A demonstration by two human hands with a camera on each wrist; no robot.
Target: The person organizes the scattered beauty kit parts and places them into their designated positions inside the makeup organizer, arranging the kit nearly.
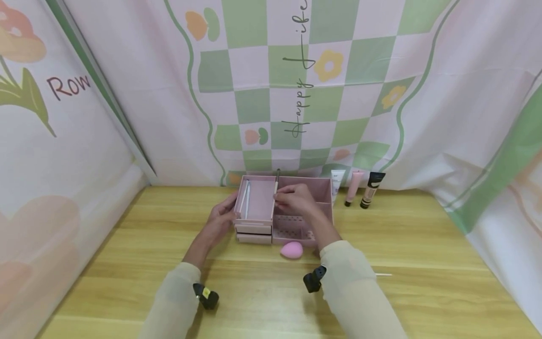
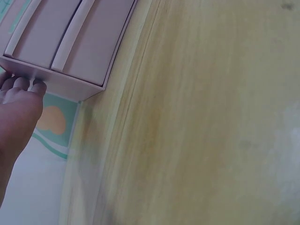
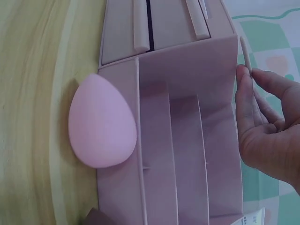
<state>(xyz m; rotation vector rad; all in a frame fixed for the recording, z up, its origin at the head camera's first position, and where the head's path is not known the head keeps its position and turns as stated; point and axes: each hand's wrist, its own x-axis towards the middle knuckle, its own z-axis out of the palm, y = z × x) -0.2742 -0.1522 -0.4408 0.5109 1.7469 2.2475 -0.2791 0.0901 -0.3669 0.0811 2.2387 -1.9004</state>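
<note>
A pink desk organizer (image 1: 257,178) stands on the wooden table, with two drawers at its lower left and open compartments on its right. My left hand (image 1: 219,221) rests against its left side, fingertips touching the wall just beside the drawer fronts (image 2: 89,47). Between thumb and fingers, my right hand (image 1: 296,200) pinches a thin stick with a dark end (image 1: 277,181), held upright over the right edge of the top tray. Two slim white sticks (image 1: 245,200) lie in that tray. In the right wrist view the pinched stick's pale end pokes out above the fingertips.
A pink egg-shaped makeup sponge (image 1: 292,250) lies in front of the organizer. White (image 1: 337,179), pink (image 1: 354,188) and black-capped (image 1: 372,190) tubes stand at the back right. Another thin white stick (image 1: 383,274) lies by my right sleeve. A patterned curtain (image 1: 292,103) hangs behind.
</note>
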